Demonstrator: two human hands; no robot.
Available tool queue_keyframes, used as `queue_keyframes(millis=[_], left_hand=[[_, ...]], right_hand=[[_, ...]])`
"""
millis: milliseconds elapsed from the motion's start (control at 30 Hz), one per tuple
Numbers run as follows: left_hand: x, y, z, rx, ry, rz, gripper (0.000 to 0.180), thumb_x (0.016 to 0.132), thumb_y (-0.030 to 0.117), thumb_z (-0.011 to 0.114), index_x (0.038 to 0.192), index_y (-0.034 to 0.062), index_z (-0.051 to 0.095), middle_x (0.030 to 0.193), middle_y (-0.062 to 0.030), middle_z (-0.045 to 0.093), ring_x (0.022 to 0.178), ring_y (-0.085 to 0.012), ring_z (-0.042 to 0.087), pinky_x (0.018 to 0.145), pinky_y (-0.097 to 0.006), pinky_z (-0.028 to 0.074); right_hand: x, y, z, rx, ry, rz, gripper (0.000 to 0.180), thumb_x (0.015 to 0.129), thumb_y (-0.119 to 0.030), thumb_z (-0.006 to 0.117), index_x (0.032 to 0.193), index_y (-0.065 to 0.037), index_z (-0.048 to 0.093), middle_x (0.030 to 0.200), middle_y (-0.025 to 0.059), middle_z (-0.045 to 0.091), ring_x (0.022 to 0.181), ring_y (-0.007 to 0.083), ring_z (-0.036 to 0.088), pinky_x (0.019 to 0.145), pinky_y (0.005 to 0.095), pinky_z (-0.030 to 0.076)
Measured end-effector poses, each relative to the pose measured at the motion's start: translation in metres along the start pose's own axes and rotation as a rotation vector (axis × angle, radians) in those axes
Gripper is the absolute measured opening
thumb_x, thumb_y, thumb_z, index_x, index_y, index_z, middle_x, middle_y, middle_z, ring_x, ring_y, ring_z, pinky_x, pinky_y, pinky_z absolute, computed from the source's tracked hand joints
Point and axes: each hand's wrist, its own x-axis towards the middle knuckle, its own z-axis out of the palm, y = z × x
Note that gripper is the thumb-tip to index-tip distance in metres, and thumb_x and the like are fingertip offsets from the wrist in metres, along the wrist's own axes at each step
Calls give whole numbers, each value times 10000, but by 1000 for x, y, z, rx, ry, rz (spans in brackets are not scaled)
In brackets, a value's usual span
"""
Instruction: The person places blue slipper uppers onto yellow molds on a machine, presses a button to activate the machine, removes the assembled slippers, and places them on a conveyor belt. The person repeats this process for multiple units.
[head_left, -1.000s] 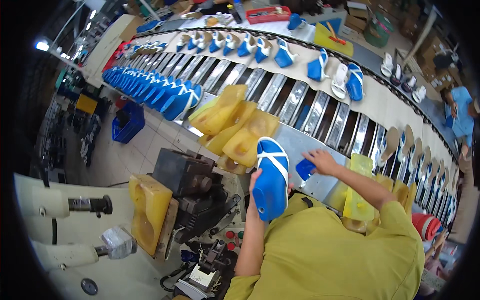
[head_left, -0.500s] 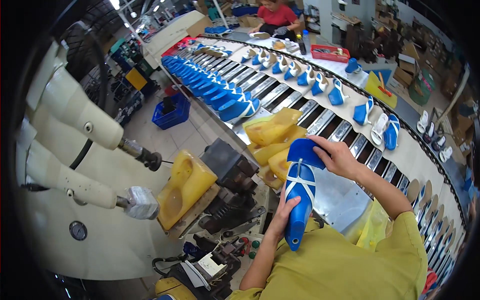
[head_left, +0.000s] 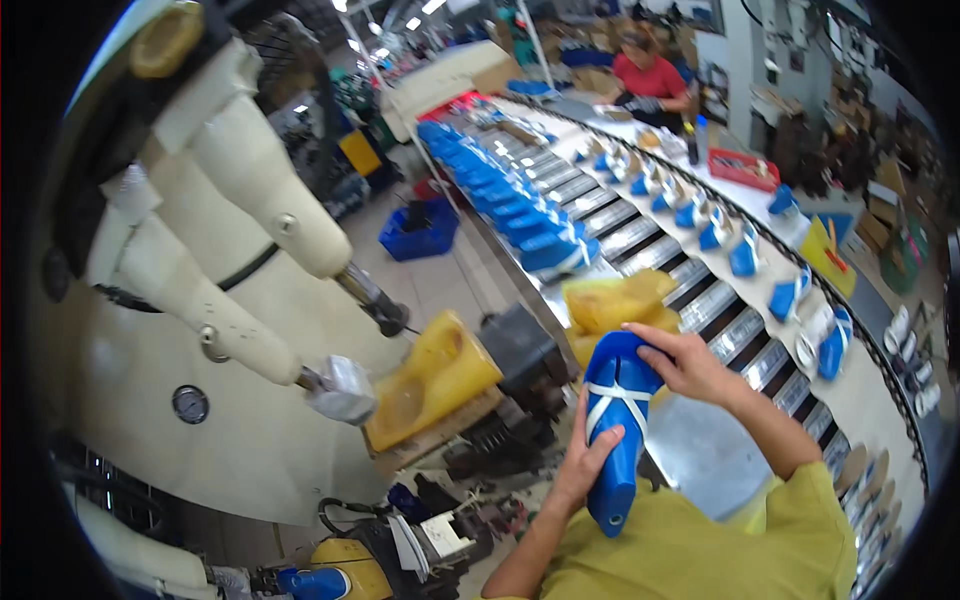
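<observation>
A blue shoe last point(head_left: 612, 490) with white crossed straps point(head_left: 618, 393) over it is held in front of my body, its narrow end toward me. My left hand point(head_left: 582, 462) is closed round its side, the thumb lying across the top below the straps. At the far, wide end sits a curved blue flap point(head_left: 622, 352). My right hand point(head_left: 692, 368) pinches the right edge of this flap between thumb and fingers. The flap lies close against the last's end; whether it is fixed there I cannot tell.
Yellow moulded pads point(head_left: 612, 300) lie just beyond my hands. Left stands a cream press point(head_left: 250, 190) with a yellow pad point(head_left: 435, 385) under its arms. A roller conveyor point(head_left: 700, 285) carries rows of blue lasts point(head_left: 510, 205). A person in red point(head_left: 650, 80) sits beyond.
My right hand has brought the blue flap down closer against the last's far end. The view has swung left, so the scene sits further right. The left hand keeps its hold.
</observation>
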Motion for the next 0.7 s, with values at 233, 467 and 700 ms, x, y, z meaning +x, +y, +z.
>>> queue_keyframes(millis=[233,467,700], left_hand=[[18,9,-6,-604,209,-24,679,913,467,553,1398,35,351,1180,-217,576,996,-332,657,831,-433,576],[16,46,-3,-334,291,481,787,903,309,657,1501,108,185,1488,-195,303,1433,-294,277,1118,-451,345],[24,135,10,-415,136,784,833,756,246,707,1471,26,339,1389,-218,469,1260,-362,509,1047,-480,458]], right_hand=[[-16,29,49,496,152,-292,1150,744,-429,848,1556,-19,144,1378,189,465,1270,283,499,1049,427,409],[-41,-5,88,424,280,-561,1076,719,-496,842,1483,16,283,1464,253,370,1336,392,420,1107,470,332],[-60,-30,82,784,74,-411,909,853,-322,754,1496,-1,197,1458,227,339,1287,332,460,1060,449,396]])
